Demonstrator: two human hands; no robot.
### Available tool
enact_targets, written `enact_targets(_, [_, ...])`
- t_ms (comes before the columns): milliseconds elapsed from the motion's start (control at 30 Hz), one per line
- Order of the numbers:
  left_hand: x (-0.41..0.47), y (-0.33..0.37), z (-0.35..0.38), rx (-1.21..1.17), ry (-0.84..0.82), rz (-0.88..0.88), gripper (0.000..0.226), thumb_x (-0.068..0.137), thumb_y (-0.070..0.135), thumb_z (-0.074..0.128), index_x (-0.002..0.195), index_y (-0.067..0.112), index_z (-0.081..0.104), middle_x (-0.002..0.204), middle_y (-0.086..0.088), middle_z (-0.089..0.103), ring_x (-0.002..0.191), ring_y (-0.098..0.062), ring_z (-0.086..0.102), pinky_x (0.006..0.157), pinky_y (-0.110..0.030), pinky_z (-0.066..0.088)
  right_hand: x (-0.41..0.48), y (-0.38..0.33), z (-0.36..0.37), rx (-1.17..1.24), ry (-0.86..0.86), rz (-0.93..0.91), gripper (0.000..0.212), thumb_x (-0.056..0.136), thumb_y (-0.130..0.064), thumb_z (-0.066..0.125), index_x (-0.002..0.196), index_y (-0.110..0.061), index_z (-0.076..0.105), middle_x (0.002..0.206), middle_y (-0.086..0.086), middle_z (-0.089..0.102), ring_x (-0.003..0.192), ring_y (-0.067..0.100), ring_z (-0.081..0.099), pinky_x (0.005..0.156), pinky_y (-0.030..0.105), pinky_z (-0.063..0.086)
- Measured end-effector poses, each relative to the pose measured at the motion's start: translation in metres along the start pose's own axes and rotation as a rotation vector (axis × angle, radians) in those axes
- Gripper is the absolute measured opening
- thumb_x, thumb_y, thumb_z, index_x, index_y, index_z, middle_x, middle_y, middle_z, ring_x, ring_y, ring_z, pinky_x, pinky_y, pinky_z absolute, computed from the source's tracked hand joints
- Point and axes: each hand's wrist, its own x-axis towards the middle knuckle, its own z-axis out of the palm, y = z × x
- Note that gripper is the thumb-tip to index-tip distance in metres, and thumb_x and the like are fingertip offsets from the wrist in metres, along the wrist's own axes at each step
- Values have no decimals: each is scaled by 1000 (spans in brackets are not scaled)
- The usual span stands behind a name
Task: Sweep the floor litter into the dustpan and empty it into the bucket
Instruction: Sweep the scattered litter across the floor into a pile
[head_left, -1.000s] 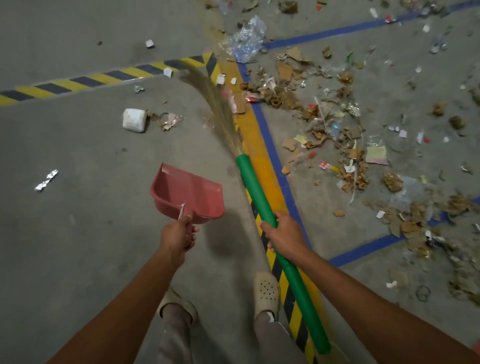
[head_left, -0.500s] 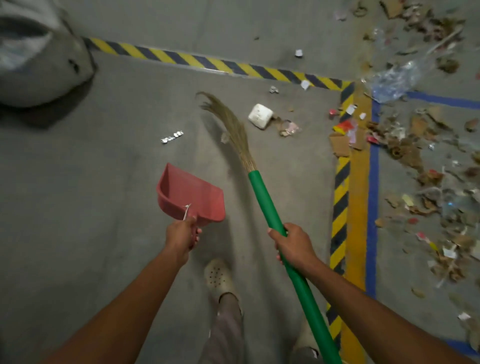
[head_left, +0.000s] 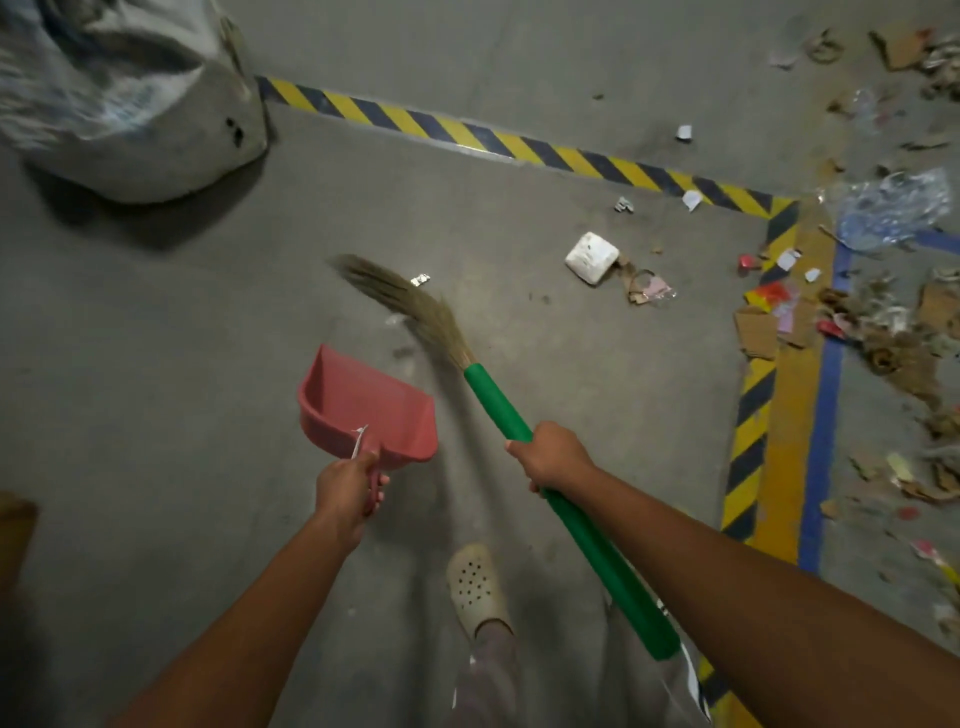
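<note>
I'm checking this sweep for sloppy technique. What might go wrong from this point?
The dustpan, gripped by the left hand, seems held off the floor, so the broom bristles may flick the foil scrap past it. The right hand alone steers the long broom, so strokes may scatter the white block and nearby scraps.

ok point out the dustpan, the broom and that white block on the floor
dustpan (head_left: 363, 402): head view, inside of the red pan
broom (head_left: 496, 402): head view, green handle near the bristles
white block (head_left: 592, 257): head view, middle of its top face
</note>
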Motion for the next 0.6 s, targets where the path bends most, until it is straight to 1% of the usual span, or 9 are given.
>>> enact_targets(67, [0,2,9,4,-10,-7,21,96,20,61,81,6,60,64,-10,57,41,-15,43,48,-22,33,16,19,-3,80,-16,83,34,97,-42,58,90,-9,52,89,17,73,82,34,74,78,46,61])
enact_targets(167, [-1,10,27,41,-14,6,22,96,22,61,81,7,59,65,-10,57,42,-15,43,47,-22,34,35,63,-17,224,50,201,34,95,-41,60,84,-9,55,92,20,74,84,37,74,79,49,61])
enact_targets(267, [-5,20,50,81,-19,15,18,96,19,59,86,5,58,67,-12,57,37,-12,42,37,-18,33,47,117,-44,320,117,266,36,94,-43,61,82,-9,56,92,21,72,86,39,73,80,52,60])
enact_targets(333, [-8,27,72,96,-28,24,17,97,18,59,86,5,58,68,-12,56,37,-11,42,35,-17,33,51,154,-70,429,174,317,41,95,-41,61,89,0,62,79,20,71,76,39,72,76,53,61])
enact_targets(367, [-10,31,85,105,-38,27,17,97,18,59,86,6,58,68,-12,56,38,-11,42,35,-16,33,52,171,-83,493,207,340,43,96,-39,61,86,3,62,70,19,68,67,37,70,74,53,61])
enact_targets(400, [-13,33,99,117,-52,29,17,97,18,58,86,6,58,67,-11,56,38,-11,42,36,-16,33,51,186,-96,577,243,366,43,98,-36,60,80,2,60,62,18,64,59,34,66,70,52,61])
enact_targets(467, [-18,37,131,146,-84,34,17,97,20,59,86,6,59,67,-10,57,38,-11,42,36,-16,34,50,215,-124,748,303,427,39,101,-29,59,75,0,54,60,17,57,50,29,56,58,44,54])
enact_targets(533, [-25,40,162,174,-129,43,18,97,21,60,87,6,60,68,-10,57,38,-10,43,36,-16,34,50,242,-151,872,361,486,34,102,-26,57,84,2,54,63,18,54,48,26,51,48,34,47])
enact_targets(600, [-34,44,195,195,-177,47,17,97,21,60,88,6,60,69,-10,56,37,-10,42,36,-16,33,51,268,-174,983,430,535,31,102,-28,56,98,3,56,65,18,55,48,25,51,47,32,45])
